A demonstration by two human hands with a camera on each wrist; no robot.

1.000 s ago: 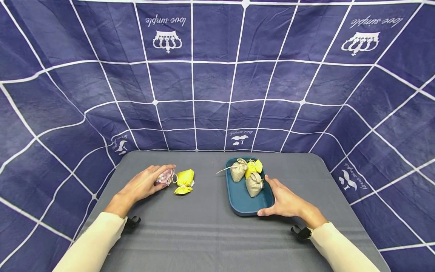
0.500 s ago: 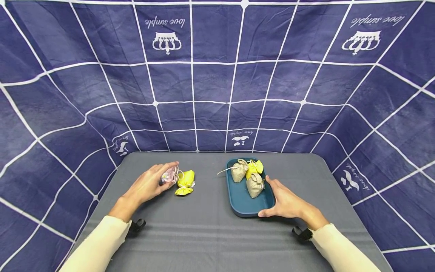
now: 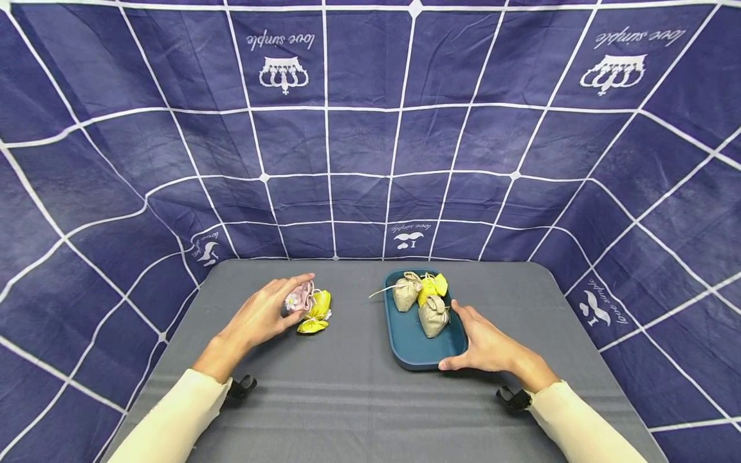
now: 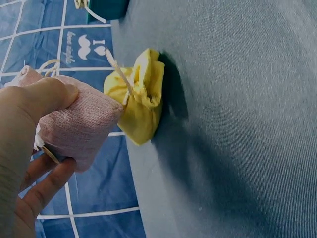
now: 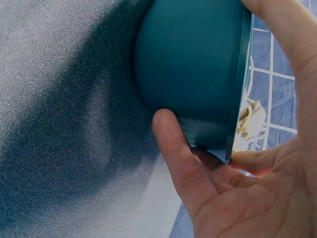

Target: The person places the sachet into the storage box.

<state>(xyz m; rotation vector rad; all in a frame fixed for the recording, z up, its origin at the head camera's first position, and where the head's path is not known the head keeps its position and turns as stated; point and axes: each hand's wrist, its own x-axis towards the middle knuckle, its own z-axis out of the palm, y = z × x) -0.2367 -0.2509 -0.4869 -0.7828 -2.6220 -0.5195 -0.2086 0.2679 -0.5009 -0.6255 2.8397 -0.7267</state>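
Note:
My left hand (image 3: 260, 315) pinches a pink drawstring pouch (image 4: 81, 121) with a white flower on it, thumb on one side and fingers on the other. The left wrist view shows it lifted off the table, by a yellow drawstring pouch (image 4: 141, 101) that lies on the cloth. Toward the right, a teal plastic bin (image 3: 425, 354) is gripped at its right near corner by my right hand (image 3: 489, 341), thumb at the near rim and fingers along the side. Inside sit two beige pouches (image 3: 433, 318) and another yellow pouch (image 3: 426, 294) in the far half.
A grey cloth (image 3: 347, 399) covers the table. Blue curtains (image 3: 359, 141) with white grid lines hang behind and at both sides. From one beige pouch, a pale cord (image 3: 379, 291) hangs out over the bin's left rim.
My left hand has raised the pink pouch and carried it right, so it now partly overlaps the yellow pouch in the head view. The right hand and bin stay put.

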